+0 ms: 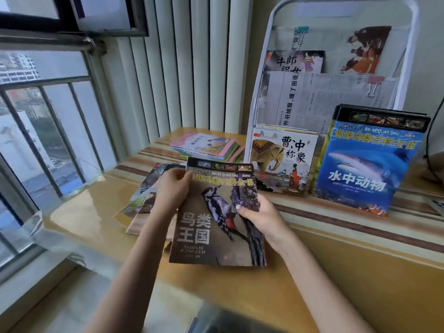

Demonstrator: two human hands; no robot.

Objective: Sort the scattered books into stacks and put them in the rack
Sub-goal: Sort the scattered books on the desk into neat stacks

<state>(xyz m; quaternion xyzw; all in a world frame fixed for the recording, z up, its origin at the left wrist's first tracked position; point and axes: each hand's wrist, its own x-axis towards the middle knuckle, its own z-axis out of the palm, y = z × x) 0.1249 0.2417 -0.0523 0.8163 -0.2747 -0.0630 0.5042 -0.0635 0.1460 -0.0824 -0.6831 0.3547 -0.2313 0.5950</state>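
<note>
A brown woodpecker book (204, 236) is held tilted above the yellow table (91, 212). My left hand (171, 191) grips its upper left corner, and my right hand (258, 215) grips its right edge, thumb on the cover. Beneath it lie several loose books (144, 188), partly hidden. Against the white rack (262, 68) lean an elephant book (281, 159) and a blue shark book (365, 162). A flat pink-edged stack (206, 145) sits further back.
The rack's upper pockets hold a picture book (295, 61), newspaper (324, 99) and binder clips. A barred window (43, 131) is on the left, with ribbed white panels (182, 63) behind the table. A black cable (432, 150) hangs at the right edge.
</note>
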